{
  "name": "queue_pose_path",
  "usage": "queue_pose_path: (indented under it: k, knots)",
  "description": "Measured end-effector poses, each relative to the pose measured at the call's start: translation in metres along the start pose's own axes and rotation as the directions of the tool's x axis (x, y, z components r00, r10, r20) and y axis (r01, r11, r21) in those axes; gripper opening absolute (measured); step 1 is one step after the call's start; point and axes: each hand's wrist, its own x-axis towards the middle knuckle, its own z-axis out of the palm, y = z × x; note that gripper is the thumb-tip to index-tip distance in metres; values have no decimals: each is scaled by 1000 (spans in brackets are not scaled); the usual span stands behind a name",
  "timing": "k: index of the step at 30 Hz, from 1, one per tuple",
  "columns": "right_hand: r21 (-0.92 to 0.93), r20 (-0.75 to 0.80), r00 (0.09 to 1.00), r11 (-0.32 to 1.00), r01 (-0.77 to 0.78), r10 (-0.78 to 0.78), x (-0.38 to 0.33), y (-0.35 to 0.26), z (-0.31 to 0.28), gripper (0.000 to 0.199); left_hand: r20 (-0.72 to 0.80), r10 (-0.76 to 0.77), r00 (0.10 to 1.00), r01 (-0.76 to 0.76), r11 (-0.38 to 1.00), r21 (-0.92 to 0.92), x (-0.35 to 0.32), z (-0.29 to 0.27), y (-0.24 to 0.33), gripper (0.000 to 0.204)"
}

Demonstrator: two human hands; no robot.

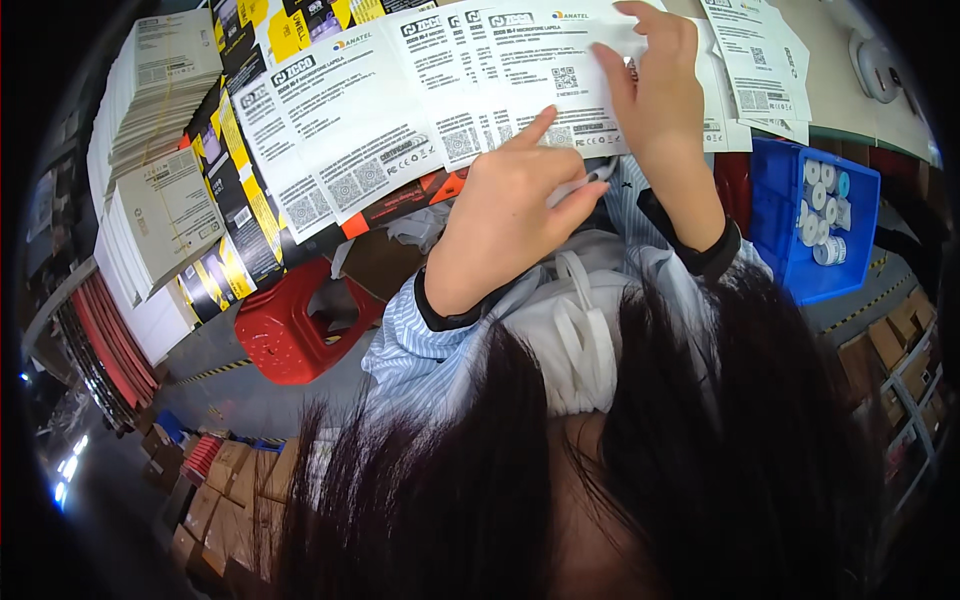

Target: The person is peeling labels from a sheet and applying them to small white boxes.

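A row of overlapping white printed sheets point(360, 120) with black text and square codes fans across the table. My left hand point(505, 215) lies over the lower edge of the middle sheets, index finger stretched onto the paper. Its other fingers curl, and between them and the thumb sits a slim white thing point(568, 190) whose kind I cannot make out. Over the right part of the top sheet point(540, 75) is my right hand point(660, 95), thumb and fingers apart. I see nothing held in it, though its palm side is partly hidden.
Stacks of printed cards point(165, 215) stand at the left. Yellow-and-black printed material point(240, 190) lies under the sheets. More sheets point(760, 60) lie at the right. A blue bin point(790, 265) with white rolls point(828, 250) is below them. A red stool point(285, 335) stands below the table's left part.
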Motion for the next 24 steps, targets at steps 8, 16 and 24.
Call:
queue_pose_path:
  k: [8,16,24]
  knots:
    - [-19,506,721,829,558,-474,-5,0,-25,56,-357,110,928,-129,991,-28,-14,-18,-3,9]
    - [-12,354,811,865,502,-466,10,49,-71,39,-356,-261,897,49,860,-508,-10,-11,13,29]
    - [648,316,927,759,-56,-201,-10,-10,-56,12,-336,-220,916,52,894,-445,-2,-9,9,32]
